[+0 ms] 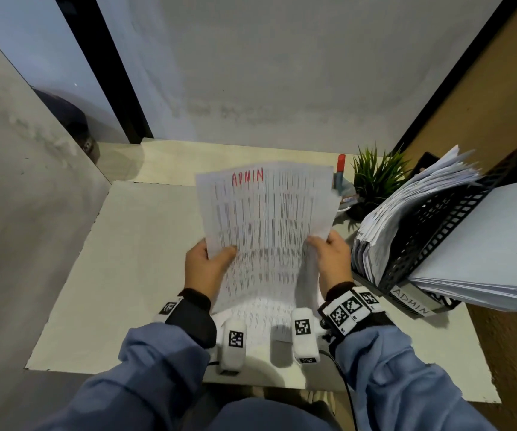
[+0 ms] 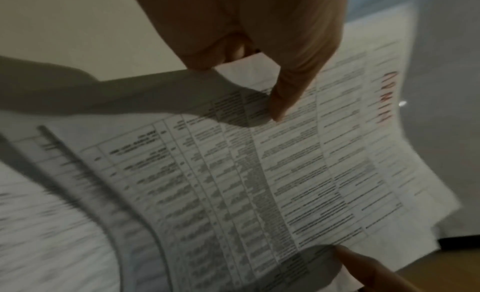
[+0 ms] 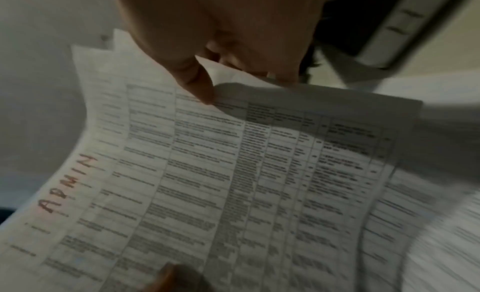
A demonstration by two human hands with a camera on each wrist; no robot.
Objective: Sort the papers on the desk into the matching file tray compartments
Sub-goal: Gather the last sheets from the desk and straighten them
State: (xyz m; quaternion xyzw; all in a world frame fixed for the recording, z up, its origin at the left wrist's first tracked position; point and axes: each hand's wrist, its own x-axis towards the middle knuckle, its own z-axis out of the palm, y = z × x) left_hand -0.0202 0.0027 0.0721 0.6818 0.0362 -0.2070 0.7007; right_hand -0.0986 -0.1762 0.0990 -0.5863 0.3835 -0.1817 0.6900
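The left hand (image 1: pixel 205 265) and right hand (image 1: pixel 332 256) each pinch a side of the "ADMIN" paper (image 1: pixel 266 213), held up beside the black file tray (image 1: pixel 431 231).

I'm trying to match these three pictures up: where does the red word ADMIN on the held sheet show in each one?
Head view: red ADMIN at the sheet's top edge, upper centre, upright.
Left wrist view: ADMIN at upper right, running down the picture, blurred.
Right wrist view: ADMIN at lower left, running diagonally.
Shared landmark: the printed table sheet that both hands hold.
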